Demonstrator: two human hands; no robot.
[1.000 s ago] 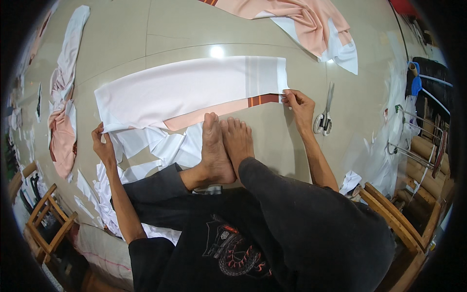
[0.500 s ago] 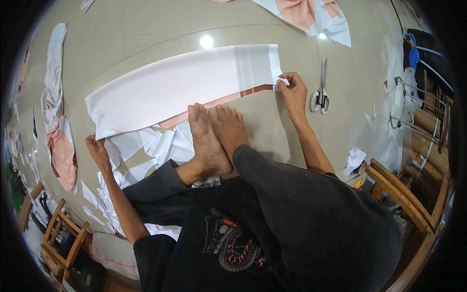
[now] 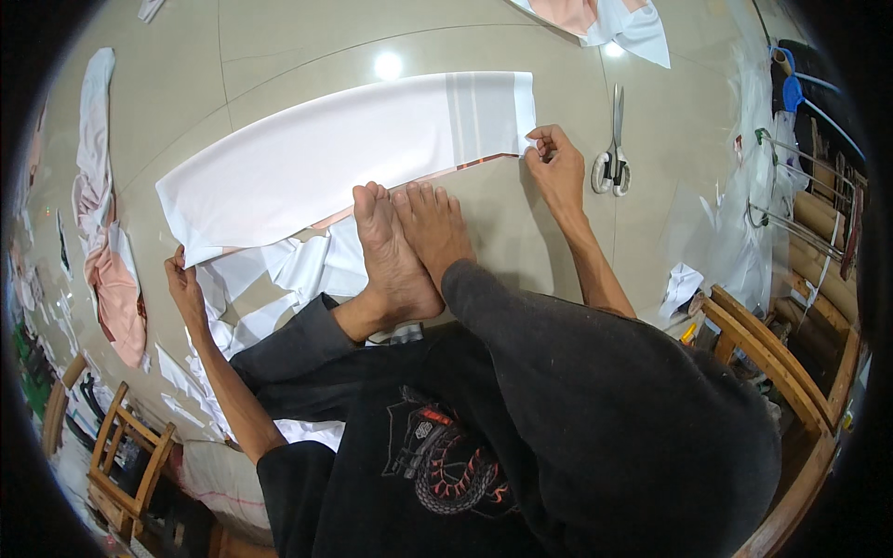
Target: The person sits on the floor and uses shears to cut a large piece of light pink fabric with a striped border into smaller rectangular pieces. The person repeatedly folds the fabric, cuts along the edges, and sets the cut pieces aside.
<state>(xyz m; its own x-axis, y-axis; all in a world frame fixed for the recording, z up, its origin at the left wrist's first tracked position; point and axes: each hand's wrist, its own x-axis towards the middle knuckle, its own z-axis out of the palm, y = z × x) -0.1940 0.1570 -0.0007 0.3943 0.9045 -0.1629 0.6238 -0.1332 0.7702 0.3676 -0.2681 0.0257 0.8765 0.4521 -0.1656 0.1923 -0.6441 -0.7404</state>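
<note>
Prob. fabric wkshop: scissors, cloth pcs & scraps on tiled flr.

Can't read any words or numbers here. Can see a printed picture on the black shirt, grey and red, with a curly shape like a snake. Has a small pale mark too, but too tiny to read. Shows only stripes on the pale cloth.
</note>
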